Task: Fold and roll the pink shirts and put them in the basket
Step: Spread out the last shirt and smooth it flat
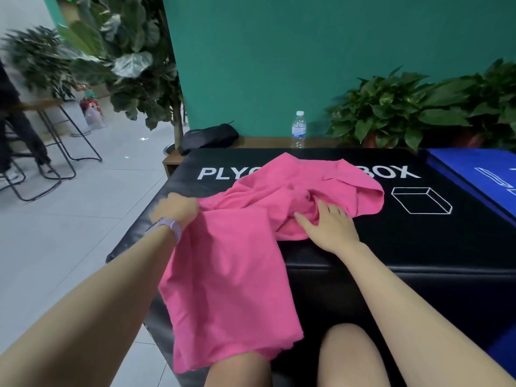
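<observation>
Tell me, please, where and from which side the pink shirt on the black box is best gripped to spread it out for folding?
Probably at its far bunched end: the pink shirt lies crumpled there beside the right hand, while the near part hangs smooth off the black box. The left hand already grips the left edge, so I would come from the right and pinch the right edge to pull it flat.

left hand blurred, seemingly clenched; right hand flat, fingers spread.

The black padded box with white lettering fills the centre and right of the frame. A crumpled pink shirt lies on its top, draping over the near edge at lower centre.
</observation>
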